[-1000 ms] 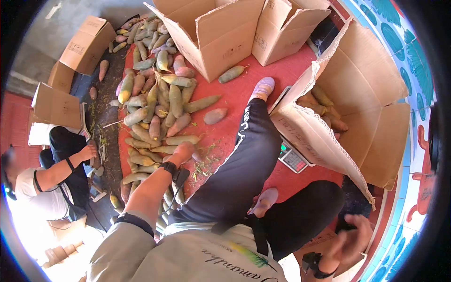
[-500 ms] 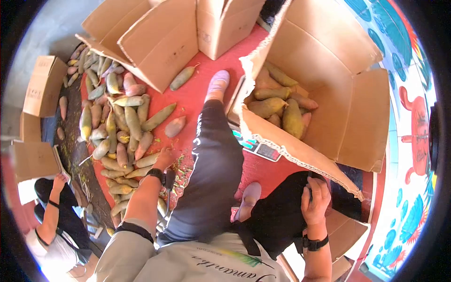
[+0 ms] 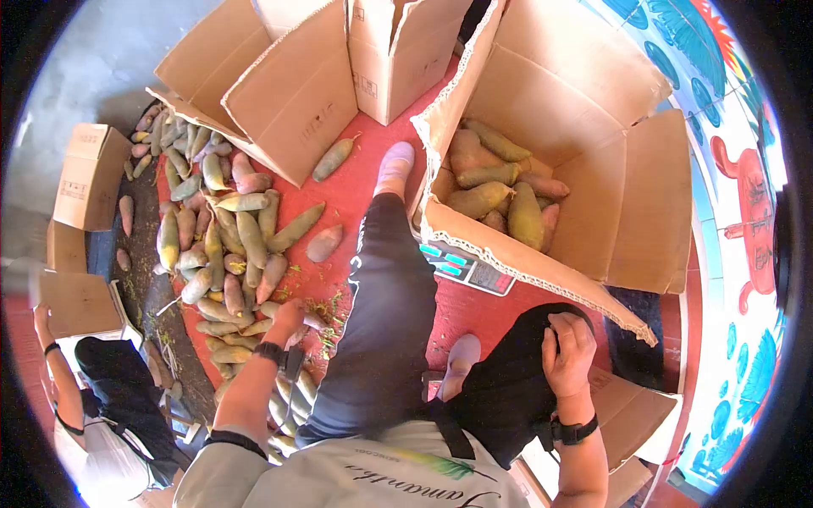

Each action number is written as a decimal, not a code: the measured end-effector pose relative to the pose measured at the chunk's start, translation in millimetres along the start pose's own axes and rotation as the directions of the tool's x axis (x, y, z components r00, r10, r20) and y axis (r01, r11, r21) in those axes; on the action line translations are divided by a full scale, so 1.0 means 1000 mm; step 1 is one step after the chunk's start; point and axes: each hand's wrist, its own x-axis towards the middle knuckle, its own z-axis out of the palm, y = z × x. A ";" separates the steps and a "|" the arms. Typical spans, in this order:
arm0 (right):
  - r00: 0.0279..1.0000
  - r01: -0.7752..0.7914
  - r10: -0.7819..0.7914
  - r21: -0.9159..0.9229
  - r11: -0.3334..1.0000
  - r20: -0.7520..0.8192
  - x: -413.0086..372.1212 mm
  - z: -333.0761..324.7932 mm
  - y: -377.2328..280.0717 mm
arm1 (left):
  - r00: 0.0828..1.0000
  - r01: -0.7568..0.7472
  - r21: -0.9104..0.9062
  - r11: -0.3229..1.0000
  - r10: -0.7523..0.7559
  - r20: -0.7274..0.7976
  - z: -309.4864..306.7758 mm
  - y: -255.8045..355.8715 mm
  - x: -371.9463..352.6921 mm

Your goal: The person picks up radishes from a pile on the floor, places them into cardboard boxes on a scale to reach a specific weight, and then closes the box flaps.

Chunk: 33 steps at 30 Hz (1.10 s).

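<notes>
My left hand (image 3: 289, 318) reaches down at the near edge of a heap of sweet potatoes (image 3: 251, 240), greenish and pinkish. A pinkish sweet potato (image 3: 316, 322) shows at its fingers, which look closed on it; the back of the hand hides most of the grip. Over my bent knee, my right hand (image 3: 569, 354) rests with its fingers curled and nothing seen in them. To the right, a large open cardboard box (image 3: 584, 110) holds several sweet potatoes (image 3: 527, 216). It stands on a scale (image 3: 466, 269) with a lit green display.
More open boxes (image 3: 292, 85) stand behind the heap. Two loose sweet potatoes lie on the red mat (image 3: 373, 140) near my left foot (image 3: 395, 161). At far left, another person (image 3: 118, 415) sits by a box (image 3: 80, 305). A painted wall (image 3: 745, 220) borders the right.
My left hand has drawn slightly back toward me, and a pinkish sweet potato now shows beside it. My right hand stays at the knee. The other person's arm has moved left. The camera has tilted slightly.
</notes>
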 end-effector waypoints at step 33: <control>0.954 0.068 -0.075 -0.032 0.997 -0.289 -0.016 0.011 0.002 | 0.467 -0.838 -0.546 0.014 0.535 -0.704 -0.400 0.436 -0.040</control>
